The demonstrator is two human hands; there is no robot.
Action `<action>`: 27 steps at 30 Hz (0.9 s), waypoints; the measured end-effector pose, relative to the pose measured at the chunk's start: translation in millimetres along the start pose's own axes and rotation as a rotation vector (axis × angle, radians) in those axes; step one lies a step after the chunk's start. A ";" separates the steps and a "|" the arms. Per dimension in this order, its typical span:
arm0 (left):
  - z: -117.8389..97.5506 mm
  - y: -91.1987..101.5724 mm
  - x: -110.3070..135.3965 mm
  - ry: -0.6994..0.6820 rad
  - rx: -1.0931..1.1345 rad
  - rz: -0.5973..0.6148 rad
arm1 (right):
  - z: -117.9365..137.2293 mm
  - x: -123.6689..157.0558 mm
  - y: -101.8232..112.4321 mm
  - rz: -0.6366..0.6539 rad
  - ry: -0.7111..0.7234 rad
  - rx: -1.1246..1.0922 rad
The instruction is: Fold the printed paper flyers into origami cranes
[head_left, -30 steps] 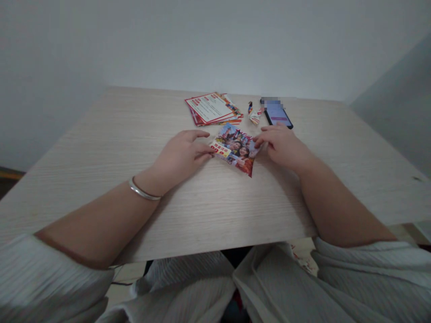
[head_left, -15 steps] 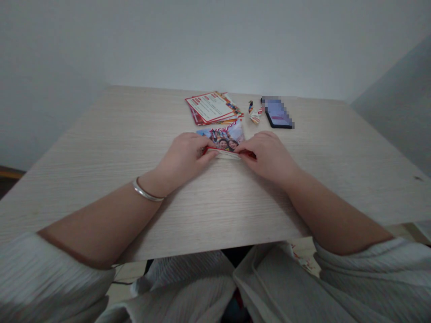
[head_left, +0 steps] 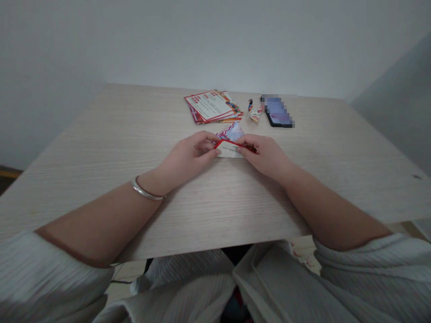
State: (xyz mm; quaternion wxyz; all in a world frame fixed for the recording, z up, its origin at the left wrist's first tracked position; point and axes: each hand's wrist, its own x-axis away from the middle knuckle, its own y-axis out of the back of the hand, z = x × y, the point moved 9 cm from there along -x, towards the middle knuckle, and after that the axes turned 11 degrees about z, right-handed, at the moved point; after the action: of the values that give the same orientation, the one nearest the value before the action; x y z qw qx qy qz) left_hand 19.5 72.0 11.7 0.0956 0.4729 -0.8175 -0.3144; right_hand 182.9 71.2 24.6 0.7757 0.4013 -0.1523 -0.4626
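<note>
A colourful printed leaflet [head_left: 230, 140] lies on the light wooden table [head_left: 111, 148] in front of me, its near edge folded up and over so the white back with a red border shows. My left hand [head_left: 188, 154] pinches the left end of that raised edge, fingers closed on the paper. My right hand [head_left: 264, 152] pinches the right end the same way. A silver bangle [head_left: 143, 192] sits on my left wrist.
Farther back lies a fanned stack of similar leaflets [head_left: 212, 106]. Right of it sit a small folded paper piece [head_left: 254, 112] and a phone [head_left: 278, 114] with its screen lit. Plain walls close in behind and to the right.
The leaflet lay flat and askew a second ago. Both hands squared it up, gripped its near edge and have folded that edge up and away from me, showing its white back.
</note>
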 end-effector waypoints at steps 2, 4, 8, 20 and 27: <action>-1.2 -2.0 0.5 -0.011 0.027 0.015 | -5.0 0.9 3.3 -0.039 -0.012 -0.016; -4.0 -2.3 1.2 -0.030 -0.007 0.023 | -9.4 1.1 5.0 -0.049 -0.023 -0.020; -11.9 2.3 3.1 -0.085 -0.189 0.009 | -7.0 -0.4 2.8 0.013 0.012 0.050; -2.5 -8.9 1.3 -0.139 -0.655 0.190 | -20.7 -1.8 11.8 0.050 0.107 0.189; -11.3 -6.2 2.4 -0.080 -0.851 0.129 | 15.5 5.4 3.5 0.081 0.247 0.325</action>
State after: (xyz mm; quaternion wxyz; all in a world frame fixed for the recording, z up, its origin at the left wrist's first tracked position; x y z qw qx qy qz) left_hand 27.7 63.0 16.5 0.2698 0.3265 -0.6459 -0.6351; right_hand 178.3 60.0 36.3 0.7315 0.5685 -0.1446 -0.3476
